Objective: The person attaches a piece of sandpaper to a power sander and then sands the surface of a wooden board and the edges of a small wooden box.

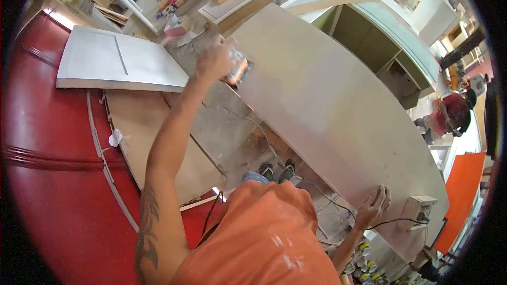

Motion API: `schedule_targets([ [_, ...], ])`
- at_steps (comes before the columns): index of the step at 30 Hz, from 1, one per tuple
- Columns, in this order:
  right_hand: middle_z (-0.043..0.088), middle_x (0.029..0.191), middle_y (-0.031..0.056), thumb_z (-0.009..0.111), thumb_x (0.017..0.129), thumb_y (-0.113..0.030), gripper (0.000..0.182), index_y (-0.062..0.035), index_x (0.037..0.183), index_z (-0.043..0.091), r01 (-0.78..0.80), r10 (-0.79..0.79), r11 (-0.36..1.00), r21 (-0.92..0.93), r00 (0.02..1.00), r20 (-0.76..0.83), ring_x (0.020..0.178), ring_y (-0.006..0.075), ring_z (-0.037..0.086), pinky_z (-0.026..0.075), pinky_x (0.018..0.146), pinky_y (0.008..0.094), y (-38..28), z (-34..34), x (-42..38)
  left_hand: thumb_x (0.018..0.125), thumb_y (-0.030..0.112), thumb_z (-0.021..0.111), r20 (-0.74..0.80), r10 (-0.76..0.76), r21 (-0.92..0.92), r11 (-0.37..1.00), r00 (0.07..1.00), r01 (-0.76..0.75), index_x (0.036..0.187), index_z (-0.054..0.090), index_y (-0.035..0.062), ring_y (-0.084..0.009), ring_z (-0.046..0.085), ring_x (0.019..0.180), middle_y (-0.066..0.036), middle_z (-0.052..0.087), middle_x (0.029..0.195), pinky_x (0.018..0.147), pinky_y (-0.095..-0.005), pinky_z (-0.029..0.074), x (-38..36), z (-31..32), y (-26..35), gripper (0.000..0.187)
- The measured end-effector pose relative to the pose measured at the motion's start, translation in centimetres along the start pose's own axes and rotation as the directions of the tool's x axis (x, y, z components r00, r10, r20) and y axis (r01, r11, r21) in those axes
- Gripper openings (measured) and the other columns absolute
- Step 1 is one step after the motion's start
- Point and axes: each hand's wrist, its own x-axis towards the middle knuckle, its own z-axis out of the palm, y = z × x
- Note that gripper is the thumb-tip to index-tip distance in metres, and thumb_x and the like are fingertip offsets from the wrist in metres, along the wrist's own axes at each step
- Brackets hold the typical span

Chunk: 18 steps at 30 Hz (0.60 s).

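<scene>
"Orange-and-grey hand-held power tool [237, 71] with a dark base: where is it?"

"On the long, pale beige flat panel [327, 105], at the edge nearest the person and toward the upper-left end. It appears to rest on the surface."

"How is the grip on it?"

"The left hand [215, 58] is closed around the tool, with the arm stretched well out. The tool's finer parts are too blurred to tell."

"What about the other of the 2 hands?"

"The right hand [374, 205] is at the opposite end of the same panel, fingers extended and close together, with nothing visible in its grip. I can't tell how much of the palm touches."

"What's near it?"

"1 pale, boxy block with a dark face [420, 212], standing on the panel just beside the hand. A thin black cord [393, 221] runs from the block toward the wrist."

"And to the person's left?"

"A white rectangular panel with a narrow groove [119, 55], a flat brown board [150, 132] and a glossy red surface [47, 121]."
</scene>
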Motion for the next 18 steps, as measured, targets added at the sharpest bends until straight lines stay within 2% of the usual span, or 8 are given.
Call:
schedule_targets([
  [3, 0.061, 0.134, 0.0191, 0.057, 0.103, -0.017, 0.028, -0.0008, 0.124, 0.067, -0.061, 0.059, 0.997, 0.038, 0.996, 0.062, 0.127, 0.0377, 0.055, 0.041, 0.107, 0.0498, -0.7, -0.5, 0.4, 0.085, 0.034, 0.077, 0.058, 0.058, -0.089, 0.995, 0.997, -0.053, 0.121, 0.066, 0.0160, -0.0409, 0.063, 0.113, -0.018, 0.059, 0.123, 0.091, -0.0514, 0.055, -5.5, -1.6, 5.6, 0.042],
  [5, 0.060, 0.135, 0.0190, 0.057, 0.103, -0.016, 0.028, -0.0011, 0.125, 0.066, -0.070, 0.069, 0.997, 0.016, 0.996, 0.063, 0.127, 0.0375, 0.055, 0.042, 0.107, 0.0496, -0.4, -0.1, 0.6, 0.086, 0.033, 0.076, 0.029, 0.121, -0.071, 0.990, 0.992, -0.118, 0.120, 0.067, 0.0155, -0.0381, 0.064, 0.111, -0.017, 0.059, 0.122, 0.092, -0.0496, 0.056, -8.4, -1.5, 9.1, 0.040],
  [10, 0.060, 0.135, 0.0190, 0.054, 0.104, -0.016, 0.030, -0.0007, 0.128, 0.064, -0.057, 0.056, 0.998, 0.006, 0.994, 0.089, 0.130, 0.0371, 0.053, 0.040, 0.110, 0.0494, -0.8, -0.1, 0.7, 0.088, 0.028, 0.073, 0.061, 0.307, -0.213, 0.933, 0.950, -0.289, 0.116, 0.067, 0.0139, -0.0368, 0.064, 0.106, -0.016, 0.058, 0.122, 0.083, -0.0490, 0.060, -12.4, -0.6, 16.9, 0.032],
  [11, 0.060, 0.135, 0.0192, 0.053, 0.105, -0.017, 0.030, -0.0005, 0.128, 0.063, -0.062, 0.064, 0.998, -0.019, 0.992, 0.110, 0.131, 0.0371, 0.052, 0.039, 0.111, 0.0493, -1.0, -0.4, 0.7, 0.088, 0.028, 0.072, 0.069, 0.389, -0.250, 0.898, 0.919, -0.361, 0.115, 0.067, 0.0141, -0.0371, 0.064, 0.106, -0.016, 0.058, 0.122, 0.080, -0.0489, 0.060, -13.1, -0.9, 18.0, 0.030],
  [12, 0.060, 0.135, 0.0192, 0.053, 0.105, -0.017, 0.030, -0.0005, 0.128, 0.063, -0.059, 0.061, 0.998, -0.018, 0.992, 0.112, 0.131, 0.0371, 0.052, 0.039, 0.111, 0.0493, -0.7, -0.6, 0.5, 0.088, 0.027, 0.072, 0.074, 0.470, -0.285, 0.855, 0.880, -0.432, 0.114, 0.067, 0.0143, -0.0373, 0.065, 0.105, -0.016, 0.058, 0.121, 0.078, -0.0488, 0.061, -13.3, -1.2, 18.3, 0.029],
  [14, 0.059, 0.137, 0.0200, 0.052, 0.106, -0.018, 0.032, -0.0004, 0.131, 0.062, 0.027, -0.028, 1.000, 0.008, 0.990, 0.141, 0.133, 0.0374, 0.051, 0.037, 0.112, 0.0492, 0.1, -0.5, 0.5, 0.088, 0.027, 0.072, 0.068, 0.458, -0.284, 0.861, 0.887, -0.422, 0.115, 0.067, 0.0144, -0.0370, 0.064, 0.106, -0.016, 0.058, 0.121, 0.078, -0.0489, 0.061, -12.7, -1.4, 17.2, 0.030],
  [16, 0.058, 0.138, 0.0201, 0.052, 0.106, -0.018, 0.032, -0.0006, 0.131, 0.062, 0.025, -0.023, 1.000, -0.010, 0.988, 0.150, 0.133, 0.0375, 0.051, 0.037, 0.113, 0.0493, 0.3, -0.6, 0.4, 0.088, 0.028, 0.073, 0.066, 0.450, -0.283, 0.864, 0.891, -0.416, 0.117, 0.067, 0.0145, -0.0367, 0.064, 0.107, -0.016, 0.058, 0.121, 0.079, -0.0490, 0.061, -11.6, -1.2, 15.2, 0.032],
  [18, 0.057, 0.139, 0.0203, 0.052, 0.106, -0.018, 0.032, -0.0008, 0.131, 0.061, 0.009, -0.003, 0.999, -0.032, 0.986, 0.164, 0.134, 0.0376, 0.050, 0.037, 0.113, 0.0494, -0.1, -0.9, 0.3, 0.088, 0.032, 0.074, 0.117, 0.317, -0.204, 0.935, 0.941, -0.289, 0.121, 0.066, 0.0146, -0.0373, 0.064, 0.108, -0.016, 0.058, 0.124, 0.082, -0.0498, 0.060, -8.8, -0.7, 11.8, 0.038],
])
